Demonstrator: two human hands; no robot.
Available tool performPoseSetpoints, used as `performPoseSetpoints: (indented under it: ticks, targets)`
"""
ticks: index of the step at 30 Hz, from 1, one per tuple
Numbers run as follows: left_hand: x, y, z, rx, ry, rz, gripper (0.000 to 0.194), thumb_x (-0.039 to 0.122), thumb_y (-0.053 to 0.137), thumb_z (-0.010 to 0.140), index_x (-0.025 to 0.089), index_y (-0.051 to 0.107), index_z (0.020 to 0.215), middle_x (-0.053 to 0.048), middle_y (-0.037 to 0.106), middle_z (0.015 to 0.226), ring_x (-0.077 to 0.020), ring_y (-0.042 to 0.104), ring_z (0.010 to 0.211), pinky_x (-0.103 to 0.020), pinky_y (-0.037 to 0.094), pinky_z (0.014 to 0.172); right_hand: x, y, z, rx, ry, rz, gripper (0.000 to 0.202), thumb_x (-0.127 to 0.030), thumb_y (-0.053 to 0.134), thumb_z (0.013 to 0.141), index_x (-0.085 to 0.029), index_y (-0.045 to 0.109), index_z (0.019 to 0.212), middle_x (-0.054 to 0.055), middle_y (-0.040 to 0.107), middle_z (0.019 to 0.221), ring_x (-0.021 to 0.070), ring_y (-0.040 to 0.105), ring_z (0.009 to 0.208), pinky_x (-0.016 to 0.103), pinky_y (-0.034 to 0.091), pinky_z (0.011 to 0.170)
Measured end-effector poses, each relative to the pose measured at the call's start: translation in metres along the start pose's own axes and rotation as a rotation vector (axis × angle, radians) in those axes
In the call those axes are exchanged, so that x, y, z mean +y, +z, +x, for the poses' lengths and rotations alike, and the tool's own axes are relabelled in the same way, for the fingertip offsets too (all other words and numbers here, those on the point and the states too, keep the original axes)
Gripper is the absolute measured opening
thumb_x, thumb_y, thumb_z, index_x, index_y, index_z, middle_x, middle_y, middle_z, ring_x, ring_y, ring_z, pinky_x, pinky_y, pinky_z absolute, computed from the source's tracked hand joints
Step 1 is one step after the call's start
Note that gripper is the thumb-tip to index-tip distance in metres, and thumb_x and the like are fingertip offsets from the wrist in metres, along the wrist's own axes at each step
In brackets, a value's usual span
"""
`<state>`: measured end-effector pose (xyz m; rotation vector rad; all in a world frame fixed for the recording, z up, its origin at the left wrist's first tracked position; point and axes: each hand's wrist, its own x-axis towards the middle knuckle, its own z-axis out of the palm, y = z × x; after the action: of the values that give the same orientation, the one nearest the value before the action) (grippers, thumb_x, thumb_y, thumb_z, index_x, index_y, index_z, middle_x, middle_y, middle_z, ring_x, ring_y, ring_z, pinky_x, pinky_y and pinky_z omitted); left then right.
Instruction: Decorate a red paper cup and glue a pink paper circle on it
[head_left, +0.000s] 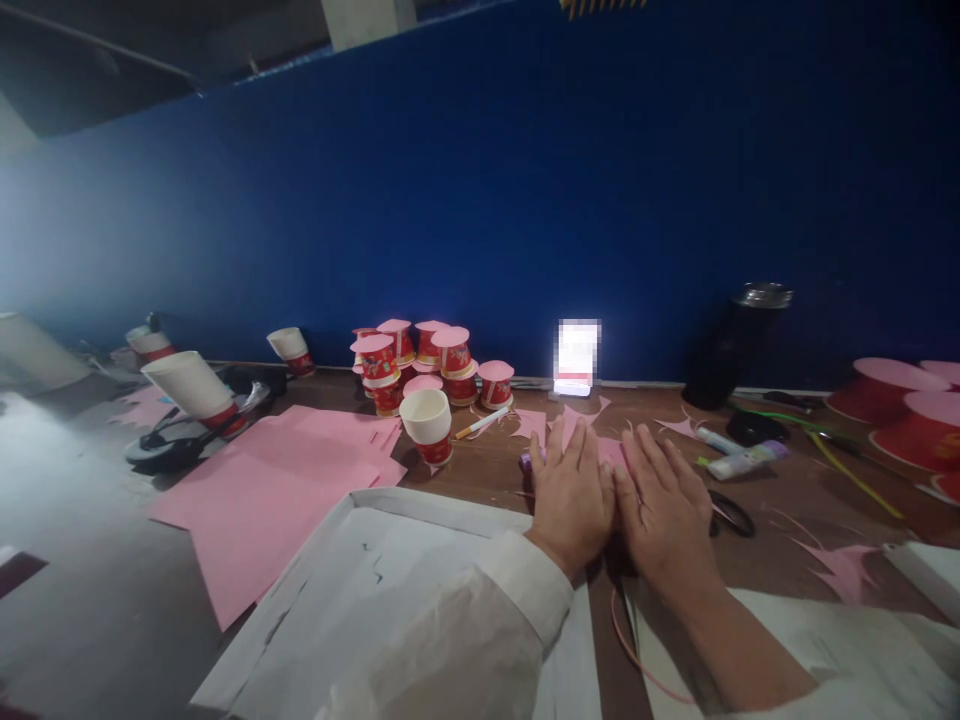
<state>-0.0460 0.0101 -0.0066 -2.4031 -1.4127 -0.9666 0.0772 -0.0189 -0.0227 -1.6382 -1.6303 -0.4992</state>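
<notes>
My left hand (571, 495) and my right hand (664, 505) lie side by side, palms down, with fingers stretched out. Nothing shows in either grip; what is under the palms is hidden. Pink paper scraps (532, 424) lie around the fingertips. A small purple object peeks out at the left hand's edge, mostly covered. Black scissors (733, 514) rest against the right side of my right hand, their blades out of sight. Further right are a glue stick (748, 460) and a pale marker-like tube (716, 441).
Left of my hands stands a white-and-red paper cup (427, 425), with stacked red cups topped by pink discs (454, 350) behind. Pink sheets (277, 490) and a white tray-like box (360, 590) lie left. A lit phone (576, 358) and a black bottle (724, 350) stand by the blue partition (480, 200).
</notes>
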Motion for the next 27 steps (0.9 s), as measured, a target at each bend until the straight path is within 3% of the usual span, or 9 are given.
performPoseSetpoints:
  ticks: [6, 10, 14, 17, 22, 27]
  targets:
    - [0.0, -0.001, 0.0, -0.014, -0.006, -0.037, 0.05, 0.033, 0.034, 0.105, 0.013, 0.05, 0.148, -0.01, 0.051, 0.155, -0.0293, 0.033, 0.152, -0.058, 0.03, 0.123, 0.0, 0.001, 0.0, -0.002, 0.007, 0.003, 0.05, -0.038, 0.038, 0.105, -0.02, 0.051, 0.15, 0.014, 0.052, 0.154, 0.0329, 0.044, 0.146, 0.058, 0.036, 0.116]
    - [-0.001, -0.003, 0.0, -0.014, -0.029, -0.084, 0.051, 0.035, 0.037, 0.104, 0.017, 0.048, 0.15, -0.011, 0.052, 0.154, -0.0298, 0.033, 0.152, -0.058, 0.031, 0.122, 0.004, 0.0, 0.0, -0.009, 0.017, 0.088, 0.053, -0.04, 0.041, 0.105, -0.022, 0.045, 0.154, 0.013, 0.052, 0.155, 0.0323, 0.044, 0.146, 0.057, 0.035, 0.118]
    - [-0.011, -0.005, 0.003, 0.094, -0.124, -0.152, 0.055, 0.03, 0.03, 0.105, 0.011, 0.035, 0.156, -0.014, 0.044, 0.159, -0.0259, 0.027, 0.155, -0.055, 0.026, 0.125, 0.011, -0.011, 0.004, 0.094, 0.057, 0.277, 0.059, -0.04, 0.036, 0.105, -0.019, 0.034, 0.16, 0.017, 0.048, 0.157, 0.0329, 0.041, 0.147, 0.057, 0.033, 0.119]
    - [-0.016, -0.005, 0.004, 0.138, -0.167, -0.144, 0.054, 0.027, 0.031, 0.104, 0.011, 0.036, 0.156, -0.013, 0.045, 0.159, -0.0261, 0.027, 0.155, -0.054, 0.025, 0.126, 0.015, -0.016, 0.006, 0.115, 0.12, 0.308, 0.06, -0.039, 0.033, 0.106, -0.018, 0.03, 0.162, 0.019, 0.043, 0.159, 0.0324, 0.039, 0.148, 0.057, 0.031, 0.12]
    - [-0.008, -0.006, 0.001, 0.067, -0.066, -0.092, 0.053, 0.03, 0.033, 0.105, 0.014, 0.039, 0.155, -0.01, 0.044, 0.16, -0.0287, 0.022, 0.156, -0.059, 0.021, 0.126, 0.013, -0.007, 0.002, 0.066, 0.045, 0.237, 0.058, -0.037, 0.032, 0.107, -0.021, 0.031, 0.162, 0.017, 0.046, 0.158, 0.0316, 0.038, 0.149, 0.058, 0.032, 0.119]
    - [0.003, -0.007, 0.002, -0.005, 0.008, -0.045, 0.051, 0.033, 0.033, 0.105, 0.015, 0.044, 0.152, -0.007, 0.046, 0.159, -0.0313, 0.026, 0.155, -0.062, 0.025, 0.124, 0.012, 0.002, 0.0, 0.014, 0.022, 0.144, 0.053, -0.036, 0.035, 0.106, -0.023, 0.041, 0.157, 0.013, 0.052, 0.155, 0.0302, 0.041, 0.148, 0.057, 0.034, 0.119]
